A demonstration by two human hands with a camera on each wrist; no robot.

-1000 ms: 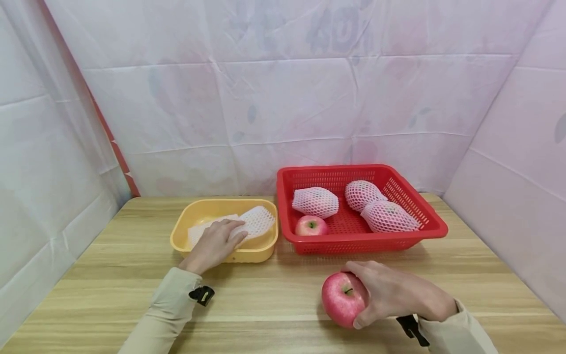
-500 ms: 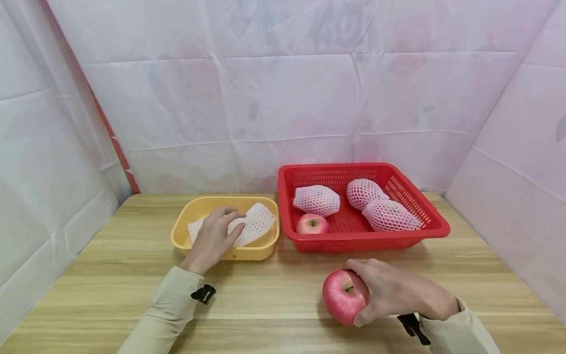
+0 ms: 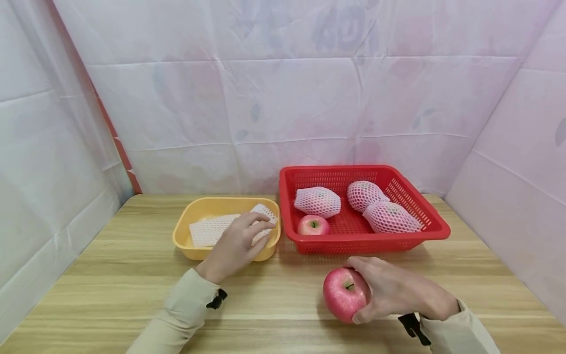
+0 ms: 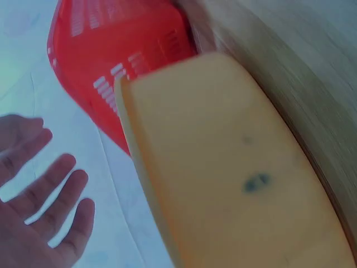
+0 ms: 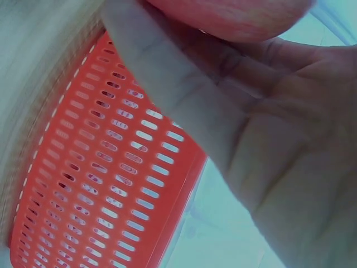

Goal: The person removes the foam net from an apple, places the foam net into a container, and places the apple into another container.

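My right hand [image 3: 389,287] grips a red apple [image 3: 342,297] from its right side, in front of the red basket; the right wrist view shows the apple [image 5: 240,17] against the fingers. My left hand [image 3: 239,243] is over the right part of the yellow basin [image 3: 185,248], its fingers spread and holding nothing in the left wrist view. Inside the basin lie white foam net sleeves; one foam net [image 3: 210,231] is left of the hand, and another foam net [image 3: 265,212] is partly hidden behind the fingers.
The red basket [image 3: 371,244] stands right of the basin. It holds a bare apple [image 3: 313,225] and several fruits in foam nets, one netted fruit [image 3: 318,201] at its left. A wooden table [image 3: 274,305] lies beneath, with a cloth backdrop [image 3: 283,108] behind.
My left hand has moved right within the basin, from the left foam net towards the right one, uncovering the left net. The right hand stays in place with the apple.
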